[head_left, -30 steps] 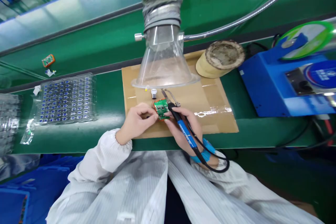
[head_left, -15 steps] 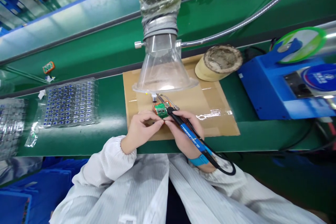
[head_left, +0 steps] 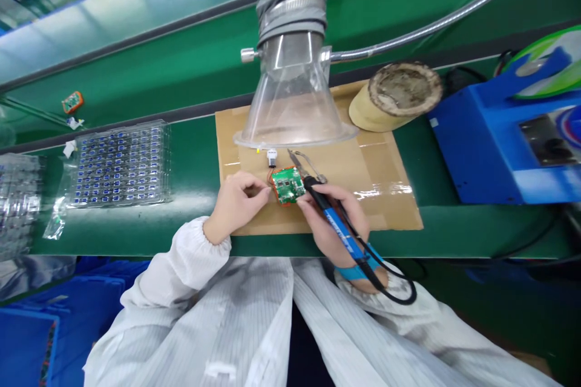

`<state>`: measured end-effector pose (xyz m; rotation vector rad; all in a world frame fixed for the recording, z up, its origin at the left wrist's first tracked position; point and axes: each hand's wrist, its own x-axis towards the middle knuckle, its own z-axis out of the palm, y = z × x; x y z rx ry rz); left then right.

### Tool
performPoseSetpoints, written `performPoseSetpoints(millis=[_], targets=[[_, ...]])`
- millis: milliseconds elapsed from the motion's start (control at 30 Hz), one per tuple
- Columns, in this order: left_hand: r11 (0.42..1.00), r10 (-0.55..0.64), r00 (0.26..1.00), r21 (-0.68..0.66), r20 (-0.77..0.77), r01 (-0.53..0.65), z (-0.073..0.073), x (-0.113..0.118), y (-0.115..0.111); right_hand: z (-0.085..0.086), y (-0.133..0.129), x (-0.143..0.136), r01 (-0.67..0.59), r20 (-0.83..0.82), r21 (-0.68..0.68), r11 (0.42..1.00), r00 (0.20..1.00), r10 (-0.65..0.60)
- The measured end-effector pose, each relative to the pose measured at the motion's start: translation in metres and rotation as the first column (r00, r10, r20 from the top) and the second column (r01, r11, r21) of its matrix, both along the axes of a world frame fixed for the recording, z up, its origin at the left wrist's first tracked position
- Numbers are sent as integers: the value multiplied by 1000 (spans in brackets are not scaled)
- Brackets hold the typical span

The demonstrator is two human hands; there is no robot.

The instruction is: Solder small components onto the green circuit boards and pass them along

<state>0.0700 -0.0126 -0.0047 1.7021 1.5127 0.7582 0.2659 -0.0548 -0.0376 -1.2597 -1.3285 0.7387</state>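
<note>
A green circuit board [head_left: 287, 185] in an orange frame lies on the cardboard sheet [head_left: 245, 219], with wires running up to a white connector [head_left: 272, 156]. My left hand [head_left: 241, 201] is at the board's left edge, thumb and forefinger pinched together; what they hold, if anything, is too small to make out. A blue and black soldering iron [head_left: 341, 231] with a bent metal tube beside its tip is gripped in my right hand [head_left: 338, 217]. Its tip points up and left above the board. My right fingertips are at the board's right edge.
A clear fume funnel [head_left: 297, 103] hangs just beyond the board. Behind right stand a crusted cream pot [head_left: 393, 97] and a blue machine [head_left: 476, 145]. Left are a clear tray of small blue parts [head_left: 120, 163] and stacked plastic trays [head_left: 18, 211].
My hands have moved apart, the left one to the left and the right one to the right. More of the circuit board shows between them. The whole view has shifted slightly.
</note>
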Motion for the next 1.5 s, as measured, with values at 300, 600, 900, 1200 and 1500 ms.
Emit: performPoseSetpoints(millis=[300, 600, 900, 1200, 1500], targets=[[995, -62, 960, -91, -272, 39, 1, 5, 12, -12, -5, 34, 137, 126, 109, 984, 981, -151], [987, -111, 950, -148, -291, 70, 6, 9, 17, -8, -7, 30, 20, 98, 155, 988, 994, -36], [984, -123, 942, -160, -313, 76, 6, 11, 20, -7, -5, 28, -43, 153, 131, 990, 988, 23], [982, -142, 940, -165, -309, 94, 7, 10, 22, 2, -1, 25, -61, 169, 134, 989, 985, 38], [977, -164, 940, -184, -298, 112, 8, 9, 26, -3, -3, 25, -81, 187, 145, 986, 981, 53]])
